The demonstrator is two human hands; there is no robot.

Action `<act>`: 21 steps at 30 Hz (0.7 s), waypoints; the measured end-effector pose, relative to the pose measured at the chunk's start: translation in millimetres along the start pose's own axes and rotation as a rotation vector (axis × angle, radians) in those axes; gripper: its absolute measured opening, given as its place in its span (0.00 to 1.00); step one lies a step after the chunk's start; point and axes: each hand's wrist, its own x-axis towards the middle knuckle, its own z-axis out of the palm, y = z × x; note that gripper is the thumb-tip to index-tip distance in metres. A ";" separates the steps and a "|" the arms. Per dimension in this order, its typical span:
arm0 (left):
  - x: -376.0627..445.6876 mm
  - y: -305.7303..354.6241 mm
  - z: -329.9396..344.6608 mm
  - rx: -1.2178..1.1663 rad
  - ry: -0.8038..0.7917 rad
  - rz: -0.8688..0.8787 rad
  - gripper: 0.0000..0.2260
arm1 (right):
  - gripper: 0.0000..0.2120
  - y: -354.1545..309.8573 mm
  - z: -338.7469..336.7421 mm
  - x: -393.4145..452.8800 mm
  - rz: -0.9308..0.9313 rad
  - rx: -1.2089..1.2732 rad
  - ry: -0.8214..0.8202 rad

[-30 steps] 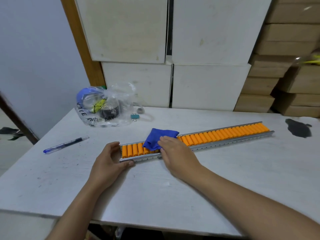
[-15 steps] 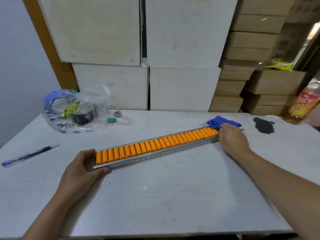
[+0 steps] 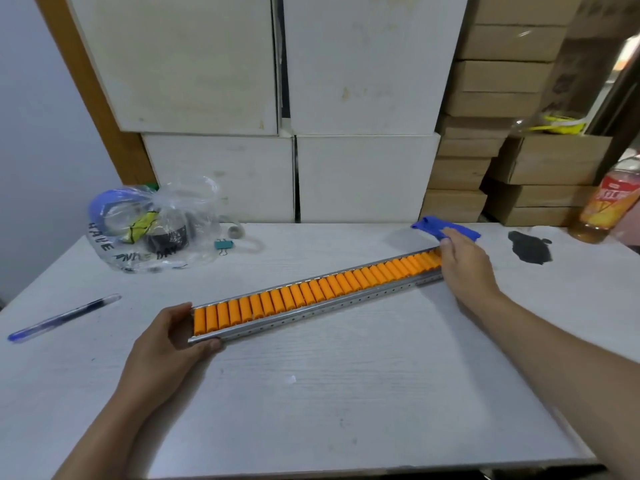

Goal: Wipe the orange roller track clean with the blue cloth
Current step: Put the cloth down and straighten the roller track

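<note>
The orange roller track [image 3: 311,296], a long metal rail full of orange rollers, lies slanted across the white table [image 3: 346,393] from near left to far right. My left hand [image 3: 169,344] grips its near left end. My right hand [image 3: 465,268] covers the far right end and presses the blue cloth [image 3: 440,226] there. Most of the cloth sticks out beyond my fingers past the track's end. The last rollers are hidden under this hand.
A clear plastic bag [image 3: 149,226] with small items and a teal binder clip [image 3: 223,244] sit at the back left. A blue pen [image 3: 62,318] lies at the left. A black stain [image 3: 530,249] and a drink bottle [image 3: 609,206] are at the far right. Boxes stand behind.
My right hand slid the blue cloth along the rollers from near the left end to the far right end. My left hand kept hold of the left end.
</note>
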 end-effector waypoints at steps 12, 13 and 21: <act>-2.1 2.2 -1.9 0.012 0.005 0.002 0.33 | 0.29 -42.1 2.9 -154.8 -0.669 -0.031 -0.675; -2.2 2.5 -1.8 0.010 0.005 -0.002 0.33 | 0.30 -42.8 0.3 -157.9 -0.671 -0.070 -0.721; -4.7 7.4 -2.7 -0.029 -0.012 -0.004 0.33 | 0.27 -82.9 -8.4 -160.1 -0.631 -0.032 -0.397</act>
